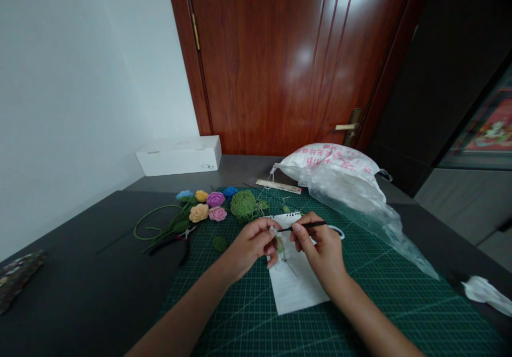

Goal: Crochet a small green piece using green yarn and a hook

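Note:
My left hand is closed in a pinch on a small piece of white and green crochet work, its shape partly hidden by the fingers. In my right hand a dark-handled crochet hook is gripped like a pen, its thin tip reaching the work at my left fingertips. Under both hands lies a white sheet of paper with torn binder holes along its top. A ball of green yarn sits just beyond my left hand. One green crocheted leaf lies left of that hand.
Crocheted flowers and black-handled pliers lie left on the green cutting mat and dark table. A white box, a ruler and a stuffed white plastic bag stand behind. Crumpled tissue lies far right.

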`<state>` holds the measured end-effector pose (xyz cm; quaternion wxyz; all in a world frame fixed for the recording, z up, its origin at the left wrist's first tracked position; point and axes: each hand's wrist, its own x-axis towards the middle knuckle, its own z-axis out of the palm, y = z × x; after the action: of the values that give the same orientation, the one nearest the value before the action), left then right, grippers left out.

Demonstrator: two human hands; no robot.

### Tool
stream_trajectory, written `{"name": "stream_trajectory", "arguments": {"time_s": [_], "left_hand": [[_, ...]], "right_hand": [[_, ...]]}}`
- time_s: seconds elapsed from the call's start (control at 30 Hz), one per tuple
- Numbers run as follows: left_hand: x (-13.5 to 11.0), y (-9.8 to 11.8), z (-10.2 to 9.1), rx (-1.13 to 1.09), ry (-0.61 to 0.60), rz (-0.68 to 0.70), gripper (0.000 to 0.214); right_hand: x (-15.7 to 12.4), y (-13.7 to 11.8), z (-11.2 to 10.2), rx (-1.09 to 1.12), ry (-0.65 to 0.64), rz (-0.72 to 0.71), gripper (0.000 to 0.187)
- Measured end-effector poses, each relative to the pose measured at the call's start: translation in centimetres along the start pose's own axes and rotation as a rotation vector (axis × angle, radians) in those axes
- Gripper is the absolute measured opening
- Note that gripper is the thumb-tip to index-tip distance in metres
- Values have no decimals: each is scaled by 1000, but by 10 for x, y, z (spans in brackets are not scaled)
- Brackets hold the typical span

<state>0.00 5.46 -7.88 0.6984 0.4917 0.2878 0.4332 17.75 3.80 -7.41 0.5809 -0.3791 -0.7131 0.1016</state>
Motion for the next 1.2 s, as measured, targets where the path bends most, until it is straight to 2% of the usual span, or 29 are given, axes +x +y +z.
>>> {"name": "stream_trajectory", "arguments": {"time_s": [0.17,0.4,0.7,0.93,1.2], "left_hand": [[0,1,-3,-20,-35,4,28],[0,-5,-2,-26,-116,9,40],[1,-13,-2,76,-92,14,46],[0,-1,-4,259,-83,14,28],[2,-13,-6,370,-28,31,17]], "right_hand": [[1,0,0,-2,-11,-11,30],[-3,2,6,-11,-24,-51,30],[-4,3,7,-37,-15,-93,25],[-5,5,8,-50,-51,-92,23],[-7,3,9,-56,-98,-102,20]]}}
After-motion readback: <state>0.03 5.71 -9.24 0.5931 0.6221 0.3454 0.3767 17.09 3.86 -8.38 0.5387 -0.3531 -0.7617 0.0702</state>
